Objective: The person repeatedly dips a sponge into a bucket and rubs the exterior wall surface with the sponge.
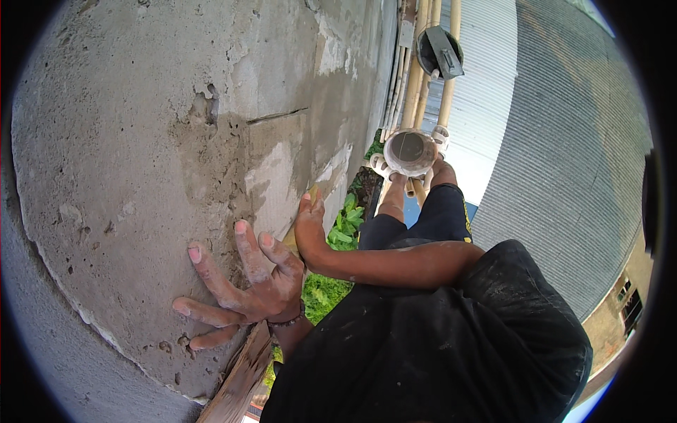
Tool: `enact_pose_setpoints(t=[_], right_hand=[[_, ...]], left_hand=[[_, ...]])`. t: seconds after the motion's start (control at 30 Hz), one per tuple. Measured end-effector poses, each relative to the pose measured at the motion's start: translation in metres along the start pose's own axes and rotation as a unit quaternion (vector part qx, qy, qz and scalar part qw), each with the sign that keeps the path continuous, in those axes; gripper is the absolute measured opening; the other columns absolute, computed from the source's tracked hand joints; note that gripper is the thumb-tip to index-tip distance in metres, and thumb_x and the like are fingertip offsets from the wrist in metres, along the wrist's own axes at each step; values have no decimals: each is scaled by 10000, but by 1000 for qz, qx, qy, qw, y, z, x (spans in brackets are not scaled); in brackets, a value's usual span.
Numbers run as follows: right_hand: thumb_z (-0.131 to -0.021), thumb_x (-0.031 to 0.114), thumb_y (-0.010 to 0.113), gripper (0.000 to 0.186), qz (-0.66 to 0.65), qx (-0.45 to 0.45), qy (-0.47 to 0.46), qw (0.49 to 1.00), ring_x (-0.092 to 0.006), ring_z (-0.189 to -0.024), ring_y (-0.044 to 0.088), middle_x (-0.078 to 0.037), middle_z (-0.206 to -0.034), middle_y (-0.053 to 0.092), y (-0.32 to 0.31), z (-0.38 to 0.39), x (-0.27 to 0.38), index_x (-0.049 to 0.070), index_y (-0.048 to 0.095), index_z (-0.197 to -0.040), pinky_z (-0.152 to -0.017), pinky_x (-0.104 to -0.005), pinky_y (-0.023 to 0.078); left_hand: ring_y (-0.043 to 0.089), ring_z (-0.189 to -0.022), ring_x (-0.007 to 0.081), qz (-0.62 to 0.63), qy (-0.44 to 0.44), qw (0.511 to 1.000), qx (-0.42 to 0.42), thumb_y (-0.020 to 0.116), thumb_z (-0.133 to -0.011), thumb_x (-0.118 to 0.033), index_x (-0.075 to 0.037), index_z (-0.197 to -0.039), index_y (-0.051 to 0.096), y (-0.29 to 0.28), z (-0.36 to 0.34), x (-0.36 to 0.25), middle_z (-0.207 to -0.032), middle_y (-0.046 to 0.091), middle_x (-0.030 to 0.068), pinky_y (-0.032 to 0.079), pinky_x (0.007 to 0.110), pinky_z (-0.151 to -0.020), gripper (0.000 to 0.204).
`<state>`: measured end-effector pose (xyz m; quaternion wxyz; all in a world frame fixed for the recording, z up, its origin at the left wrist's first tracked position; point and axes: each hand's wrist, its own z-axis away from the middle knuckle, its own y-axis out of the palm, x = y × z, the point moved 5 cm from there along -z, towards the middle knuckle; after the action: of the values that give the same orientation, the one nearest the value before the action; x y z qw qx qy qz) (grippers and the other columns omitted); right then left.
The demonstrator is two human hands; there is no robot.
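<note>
Yellow marks (467, 220) on the side of the dark shorts (444, 213) are too small to read. The rough grey wall (141, 176) fills the left; a raised edge curves down its lower left, and damp and pale patches meet near a dark crack. The left hand (264, 289) is open, fingers spread against the wall. The right hand (310, 236), just beside it, grips a yellowish piece (314, 192) at the wall; its full shape is hidden. A narrow gap with foliage (326, 296) opens between wall and body. A rough wooden plank (243, 374) lies below the left wrist. A mortar-smeared bucket (407, 170) stands between the feet, restricting footing on the bamboo poles (447, 106). Farther along, a float (443, 51) lies across a dark bucket (422, 55), beside corrugated roofing (564, 155).
</note>
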<state>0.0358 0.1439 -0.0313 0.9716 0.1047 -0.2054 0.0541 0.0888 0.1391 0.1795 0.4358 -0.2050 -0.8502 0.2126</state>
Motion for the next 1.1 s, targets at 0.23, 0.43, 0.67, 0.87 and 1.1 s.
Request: enact_pose_setpoints(t=[0.23, 0.43, 0.67, 0.87, 1.1], right_hand=[[-1040, 416, 318, 671, -71, 112, 40, 990, -289, -1389, 289, -208, -1508, 274, -16, 1, -6, 64, 37, -1537, -1133, -344, 230], [-976, 348, 468, 621, -168, 105, 73, 977, -246, -1191, 457, -171, -1329, 441, -33, -7, -2, 37, 237, -1460, -1020, -326, 354], [-897, 471, 499, 468, -219, 270, 289, 892, -230, -826, 544, -102, -966, 548, -88, -39, -8, 72, 491, -1141, -730, -386, 464], [-988, 466, 357, 527, -151, 136, 270, 941, -247, -1037, 588, -139, -1159, 579, -69, -80, -35, 32, 477, -1261, -915, -418, 468], [-1036, 496, 203, 621, -31, 192, 245, 950, -236, -1259, 491, -150, -1378, 501, -29, -92, -57, 35, 371, -1416, -1019, -412, 391]], left_hand=[[276, -1411, 385, -13, -2, 1000, -13, 544, -933, -428, -336, -1107, 681, 1, -4, -2, -1361, 545, 82, -20, 595, -1131, 241], [277, -1409, 386, -17, 0, 1000, -11, 546, -931, -427, -338, -1106, 681, 0, -4, -3, -1360, 546, 83, -25, 600, -1129, 238], [276, -1412, 383, -18, 2, 1000, -15, 545, -931, -436, -328, -1064, 693, 0, -6, -5, -1330, 571, 94, -26, 593, -1137, 227], [277, -1412, 381, -20, 5, 1000, -18, 546, -931, -448, -327, -1063, 690, -1, -7, -5, -1342, 560, 93, -26, 595, -1136, 230], [283, -1410, 377, -13, 2, 1000, -12, 550, -927, -453, -333, -1077, 684, -1, -5, -4, -1346, 554, 80, -30, 606, -1129, 235]])
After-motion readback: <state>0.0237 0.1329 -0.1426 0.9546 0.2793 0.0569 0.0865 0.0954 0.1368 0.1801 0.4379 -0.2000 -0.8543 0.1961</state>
